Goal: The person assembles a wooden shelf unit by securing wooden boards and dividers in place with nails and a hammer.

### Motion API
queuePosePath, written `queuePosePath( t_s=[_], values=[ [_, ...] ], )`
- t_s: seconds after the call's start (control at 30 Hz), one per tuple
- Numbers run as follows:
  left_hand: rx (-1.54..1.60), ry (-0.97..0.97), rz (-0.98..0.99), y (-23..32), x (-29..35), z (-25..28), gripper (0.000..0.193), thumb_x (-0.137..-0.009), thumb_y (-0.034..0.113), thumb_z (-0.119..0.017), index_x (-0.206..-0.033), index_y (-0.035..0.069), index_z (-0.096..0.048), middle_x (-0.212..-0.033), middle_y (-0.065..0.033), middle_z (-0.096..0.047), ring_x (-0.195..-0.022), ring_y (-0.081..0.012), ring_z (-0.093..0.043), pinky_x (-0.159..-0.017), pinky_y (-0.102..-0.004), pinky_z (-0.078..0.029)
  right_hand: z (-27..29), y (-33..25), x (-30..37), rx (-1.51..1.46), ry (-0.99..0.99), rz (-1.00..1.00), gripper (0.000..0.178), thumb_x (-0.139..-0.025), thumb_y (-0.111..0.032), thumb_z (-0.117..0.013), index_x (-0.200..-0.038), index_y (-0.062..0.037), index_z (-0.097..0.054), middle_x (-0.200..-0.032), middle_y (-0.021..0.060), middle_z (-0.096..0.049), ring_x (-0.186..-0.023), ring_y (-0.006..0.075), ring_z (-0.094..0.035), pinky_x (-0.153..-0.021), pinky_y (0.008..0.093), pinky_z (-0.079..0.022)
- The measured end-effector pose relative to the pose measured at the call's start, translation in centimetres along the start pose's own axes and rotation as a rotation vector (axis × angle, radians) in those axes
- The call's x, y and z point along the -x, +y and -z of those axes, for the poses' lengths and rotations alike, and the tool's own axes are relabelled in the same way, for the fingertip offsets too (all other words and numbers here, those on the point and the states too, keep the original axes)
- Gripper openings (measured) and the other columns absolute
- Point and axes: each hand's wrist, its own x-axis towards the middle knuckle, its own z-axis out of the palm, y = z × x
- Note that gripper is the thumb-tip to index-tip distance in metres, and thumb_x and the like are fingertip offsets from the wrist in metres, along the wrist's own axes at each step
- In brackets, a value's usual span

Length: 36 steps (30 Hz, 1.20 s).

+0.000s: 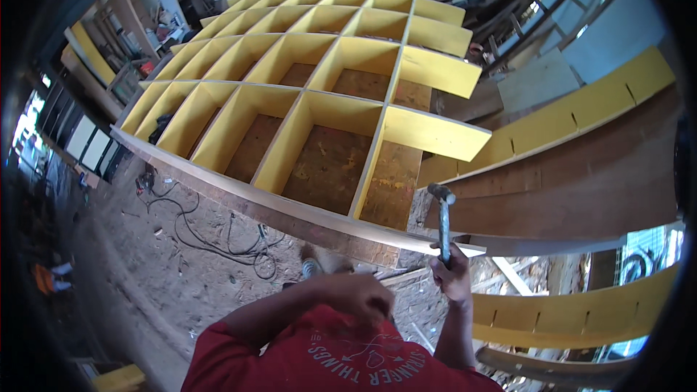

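Note:
My right hand (451, 276) is wrapped round the handle of a hammer (444, 226), which stands head up beside the near right corner of a big yellow grid frame (290, 120). In front of my red shirt, my left hand (365, 296) is bent inward with its fingers curled. What those fingers hold, if anything, is hidden. Crossing boards divide the frame into several open cells, and short yellow board ends (435, 133) stick out at its right side. A pale edge strip (290, 207) runs along its near side, just beyond my hands.
Under the frame lies a stained brown wooden surface (323, 167). Black cables (210, 243) coil on the dusty floor at left. Slotted yellow boards (552, 131) stand at the right, with another slotted board (566, 317) lower down. Timber (494, 0) is piled at the back.

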Motion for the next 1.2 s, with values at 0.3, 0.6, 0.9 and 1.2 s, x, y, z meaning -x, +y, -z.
queuePosePath(
  t_s=[0.3,0.6,0.9,1.2],
  values=[
    [0.030,-0.443,-0.114,0.2,1.3,-4.4,0.020,-0.093,0.009,-0.064,-0.110,0.003,-0.071,-0.090,-0.0100,-0.071,-0.084,-0.0242,-0.069,-0.079,-0.0391,-0.055,-13.1,-1.7,-1.6,0.194,-0.191,0.064,0.030,-0.101,-0.019,-0.079,-0.125,-0.0032,-0.071,-0.072,-0.0097,-0.050,-0.062,0.0024,-0.041,-0.054,0.0248,-0.031],
    [0.090,-0.621,-0.240,-4.4,22.1,1.5,0.013,-0.099,0.005,-0.061,-0.108,-0.001,-0.067,-0.094,-0.0111,-0.067,-0.093,-0.0262,-0.063,-0.084,-0.0424,-0.050,-30.2,0.2,0.2,0.324,-0.245,0.114,0.034,-0.101,-0.031,-0.079,-0.120,-0.0040,-0.071,-0.071,-0.0065,-0.045,-0.066,0.0060,-0.038,-0.060,0.0296,-0.033],
    [-0.182,0.045,-0.477,-6.8,43.6,-0.1,0.013,-0.080,0.005,-0.071,-0.089,0.004,-0.062,-0.094,-0.0151,-0.065,-0.090,-0.0353,-0.064,-0.083,-0.0457,-0.052,-58.1,5.3,2.4,0.096,-0.193,0.157,0.023,-0.100,-0.018,-0.078,-0.115,-0.0025,-0.069,-0.068,-0.0022,-0.059,-0.053,0.0052,-0.054,-0.048,0.0235,-0.043],
    [0.210,0.280,-0.258,-14.3,67.7,4.3,0.010,-0.092,0.006,-0.067,-0.089,-0.001,-0.061,-0.092,-0.0108,-0.063,-0.090,-0.0305,-0.062,-0.089,-0.0423,-0.048,-80.5,7.6,-3.3,-0.088,-0.427,0.140,0.014,-0.102,-0.012,-0.075,-0.105,-0.0037,-0.064,-0.068,-0.0032,-0.057,-0.048,0.0040,-0.049,-0.044,0.0231,-0.038]
  ],
)
